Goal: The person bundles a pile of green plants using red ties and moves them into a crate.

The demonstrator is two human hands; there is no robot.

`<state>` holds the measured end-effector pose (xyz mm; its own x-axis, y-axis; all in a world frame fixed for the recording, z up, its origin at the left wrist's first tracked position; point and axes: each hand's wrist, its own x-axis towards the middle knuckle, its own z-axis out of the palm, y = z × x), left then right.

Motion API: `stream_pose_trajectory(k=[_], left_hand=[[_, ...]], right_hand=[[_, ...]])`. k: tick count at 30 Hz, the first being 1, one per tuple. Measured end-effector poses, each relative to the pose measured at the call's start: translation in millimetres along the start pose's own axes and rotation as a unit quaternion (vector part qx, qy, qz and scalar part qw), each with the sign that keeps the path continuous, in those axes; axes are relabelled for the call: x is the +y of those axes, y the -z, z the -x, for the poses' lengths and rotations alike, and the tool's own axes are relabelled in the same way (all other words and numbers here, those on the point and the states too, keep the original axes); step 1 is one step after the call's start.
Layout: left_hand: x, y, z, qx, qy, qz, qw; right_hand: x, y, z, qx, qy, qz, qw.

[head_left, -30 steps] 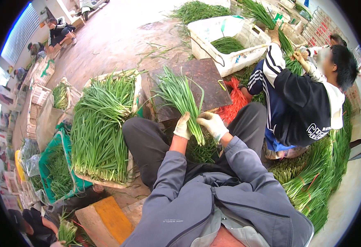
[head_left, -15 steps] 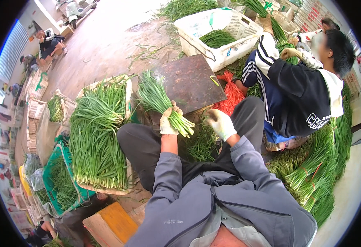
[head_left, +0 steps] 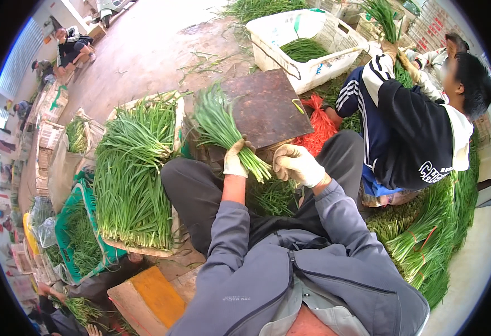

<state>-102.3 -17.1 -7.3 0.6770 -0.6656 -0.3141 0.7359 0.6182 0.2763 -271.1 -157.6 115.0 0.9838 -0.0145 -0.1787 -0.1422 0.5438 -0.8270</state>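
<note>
My left hand [head_left: 236, 159], in a pale glove, grips a bunch of green chives [head_left: 221, 130] near its cut end, with the leaves fanning up and to the left. Beside the cut ends, my gloved right hand [head_left: 297, 164] is loosely curled with nothing visibly in it. Behind both hands lies a dark square board [head_left: 264, 106]. Loose chive trimmings [head_left: 273, 197] lie between my knees.
A tray piled with chives [head_left: 133, 173] stands to my left. A white crate [head_left: 312, 47] holds more greens beyond the board. A person in a dark jacket [head_left: 413, 134] sits at my right beside bundled chives [head_left: 430, 235]. A green basket [head_left: 77, 235] is at lower left.
The bunch has swung from upright over the board to leaning left, toward the tray. My right hand has let go of it and drawn apart.
</note>
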Motion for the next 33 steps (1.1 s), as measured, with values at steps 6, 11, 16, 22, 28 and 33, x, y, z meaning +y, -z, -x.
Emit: stream_pose_trajectory(k=[6,11,16,22,28,33], left_hand=[[-5,-8,0,0.042,-0.03,-0.04,0.998],[-1,-2,3,0.044,0.007,-0.045,0.998],[-6,-5,2,0.105,-0.042,-0.132,0.985],[-17,-15,7,0.115,-0.065,-0.219,0.967],[3,3,5,0.046,0.031,-0.068,0.996],[-18,-8,0,0.043,0.009,-0.016,0.999]], right_hand=[[30,-7,-3,0.137,0.142,0.569,0.798],[45,-11,-14,0.139,0.167,0.682,0.698],[38,-18,-20,0.186,0.186,0.579,0.772],[55,-26,-45,0.148,0.182,0.715,0.658],[12,-34,-32,0.181,0.049,0.42,0.888],[2,6,-25,0.336,0.187,0.154,0.91]])
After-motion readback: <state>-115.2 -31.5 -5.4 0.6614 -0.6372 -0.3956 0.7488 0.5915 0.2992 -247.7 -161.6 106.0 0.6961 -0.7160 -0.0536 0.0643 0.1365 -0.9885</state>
